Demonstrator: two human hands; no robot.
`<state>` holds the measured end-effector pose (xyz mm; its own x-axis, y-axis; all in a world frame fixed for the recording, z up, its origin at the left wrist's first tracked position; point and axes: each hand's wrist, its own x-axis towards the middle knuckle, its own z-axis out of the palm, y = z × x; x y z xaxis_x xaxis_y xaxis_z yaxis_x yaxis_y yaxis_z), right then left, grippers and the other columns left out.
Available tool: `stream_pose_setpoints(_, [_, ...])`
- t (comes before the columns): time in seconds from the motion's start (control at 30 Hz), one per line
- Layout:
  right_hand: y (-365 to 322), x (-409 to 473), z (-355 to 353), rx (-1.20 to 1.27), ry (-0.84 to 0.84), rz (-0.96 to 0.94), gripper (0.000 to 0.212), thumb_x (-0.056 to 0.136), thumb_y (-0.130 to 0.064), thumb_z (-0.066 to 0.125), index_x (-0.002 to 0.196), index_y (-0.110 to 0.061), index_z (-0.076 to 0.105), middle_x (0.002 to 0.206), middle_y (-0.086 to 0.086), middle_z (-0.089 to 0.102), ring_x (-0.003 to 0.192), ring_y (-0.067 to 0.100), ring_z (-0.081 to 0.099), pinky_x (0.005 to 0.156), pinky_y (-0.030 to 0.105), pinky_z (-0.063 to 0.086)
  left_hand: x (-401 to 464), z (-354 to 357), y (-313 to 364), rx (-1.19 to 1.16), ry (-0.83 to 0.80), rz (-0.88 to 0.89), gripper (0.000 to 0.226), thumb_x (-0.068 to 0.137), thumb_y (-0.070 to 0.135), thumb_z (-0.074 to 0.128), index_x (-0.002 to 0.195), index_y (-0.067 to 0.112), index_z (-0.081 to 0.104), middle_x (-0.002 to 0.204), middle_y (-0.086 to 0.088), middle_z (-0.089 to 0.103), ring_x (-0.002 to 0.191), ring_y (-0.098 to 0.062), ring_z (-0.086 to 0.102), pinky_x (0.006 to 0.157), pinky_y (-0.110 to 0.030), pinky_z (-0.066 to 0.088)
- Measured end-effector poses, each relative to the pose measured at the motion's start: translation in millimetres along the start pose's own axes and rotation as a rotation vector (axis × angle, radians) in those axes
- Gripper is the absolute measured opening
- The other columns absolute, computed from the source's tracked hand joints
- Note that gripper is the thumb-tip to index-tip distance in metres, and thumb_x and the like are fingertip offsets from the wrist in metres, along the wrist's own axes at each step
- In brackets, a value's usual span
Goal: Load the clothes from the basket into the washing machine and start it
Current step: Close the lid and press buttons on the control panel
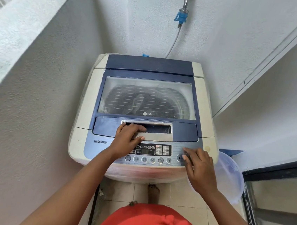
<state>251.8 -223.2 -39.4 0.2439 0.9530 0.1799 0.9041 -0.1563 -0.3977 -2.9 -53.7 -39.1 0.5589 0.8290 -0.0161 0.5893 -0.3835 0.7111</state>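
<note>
A cream and blue top-loading washing machine [85,96] stands in a narrow corner with its lid [147,97] down; dark clothes show dimly through the lid's window. My left hand [128,137] lies on the silver lid handle [156,131], fingers curled into the handle recess. My right hand [198,169] rests on the right end of the control panel [150,154], fingers straight, fingertips by the start/pause button [180,157]. A red light glows on the panel. A pale blue plastic basket [229,175] sits at the machine's right, mostly behind my right hand.
White walls close in on the left and behind the machine. A tap with a blue valve [180,18] and hose hangs on the back wall. A dark-framed glass door [271,207] stands at the right. My bare foot [153,193] is on the tiled floor.
</note>
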Motion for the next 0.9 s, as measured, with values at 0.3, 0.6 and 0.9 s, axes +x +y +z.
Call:
stream_pose_setpoints(0.3, [-79.4, 46.3, 13.9, 0.730, -0.123, 0.052, 0.043, 0.101, -0.044, 0.036, 0.116, -0.017, 0.066, 0.109, -0.008, 0.065, 0.107, 0.006, 0.060, 0.094, 0.022, 0.046, -29.4, -4.3, 32.8, -0.718, 0.134, -0.132, 0.041, 0.102, 0.033, 0.043, 0.100, 0.008, 0.074, 0.103, -0.009, 0.074, 0.102, -0.024, 0.070, 0.096, -0.041, 0.052])
stream_pose_setpoints(0.6, [-102.2, 60.2, 38.3, 1.165, -0.109, 0.329, 0.059, 0.103, -0.040, 0.025, 0.104, -0.008, 0.074, 0.101, 0.007, 0.076, 0.103, 0.020, 0.070, 0.095, 0.030, 0.052, -25.1, 16.0, 53.1, -0.932, 0.208, -0.249, 0.080, 0.100, 0.055, 0.020, 0.096, -0.002, 0.075, 0.096, -0.014, 0.077, 0.099, -0.027, 0.072, 0.094, -0.035, 0.054])
stream_pose_setpoints(0.9, [-91.4, 61.8, 48.2, 1.209, -0.097, 0.272, 0.053, 0.103, -0.030, 0.027, 0.101, -0.006, 0.074, 0.102, 0.009, 0.076, 0.104, 0.024, 0.070, 0.093, 0.029, 0.052, -22.8, 29.1, 44.0, -0.855, 0.254, -0.219, 0.083, 0.098, 0.056, 0.013, 0.092, 0.005, 0.078, 0.093, -0.009, 0.078, 0.097, -0.023, 0.072, 0.095, -0.037, 0.053])
